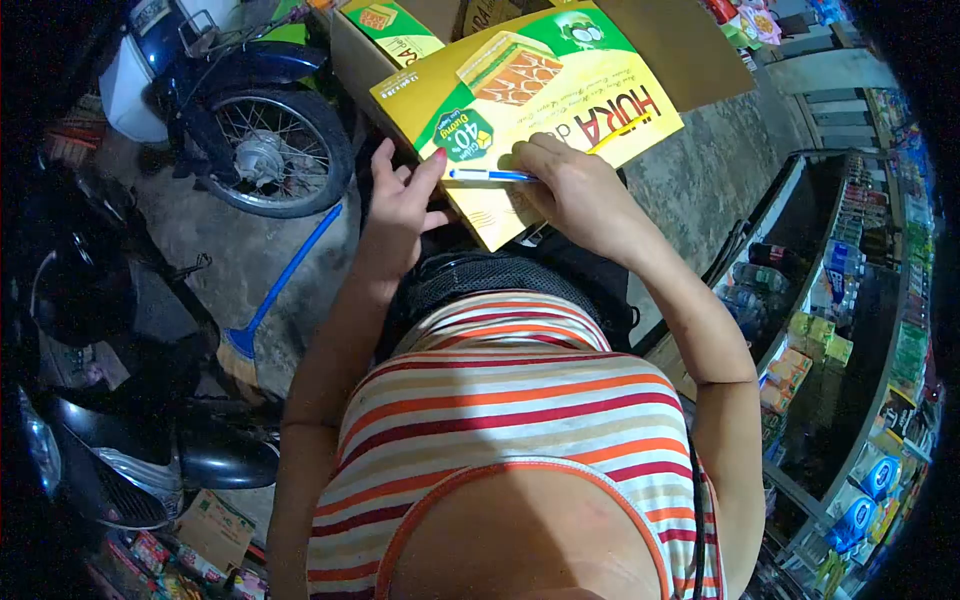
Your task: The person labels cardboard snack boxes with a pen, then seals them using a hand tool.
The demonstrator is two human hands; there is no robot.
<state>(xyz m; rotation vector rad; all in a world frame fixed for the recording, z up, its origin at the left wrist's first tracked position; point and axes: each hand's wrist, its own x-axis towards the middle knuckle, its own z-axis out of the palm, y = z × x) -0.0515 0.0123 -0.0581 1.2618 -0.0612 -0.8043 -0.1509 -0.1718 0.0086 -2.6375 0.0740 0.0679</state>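
A yellow and green Hura cake box [560, 85] is tilted in front of my lap, its printed front turned up towards me. My left hand [400, 210] grips its lower left corner, thumb on the edge and other fingers partly behind. In my right hand [580, 190] is a slim blue pen [495, 175] with a whitish end, lying across the lower edge of the box. The curled fingers of that hand rest against the box's front. Behind it stands an open cardboard carton [690, 45] with another yellow Hura box [390, 30] inside.
A motorbike wheel [270, 150] stands at the upper left, with a blue-handled broom [285, 275] on the concrete floor beside it. Another dark motorbike [140, 450] is at the lower left. Shelves [850, 400] of bottles and packets curve along my right.
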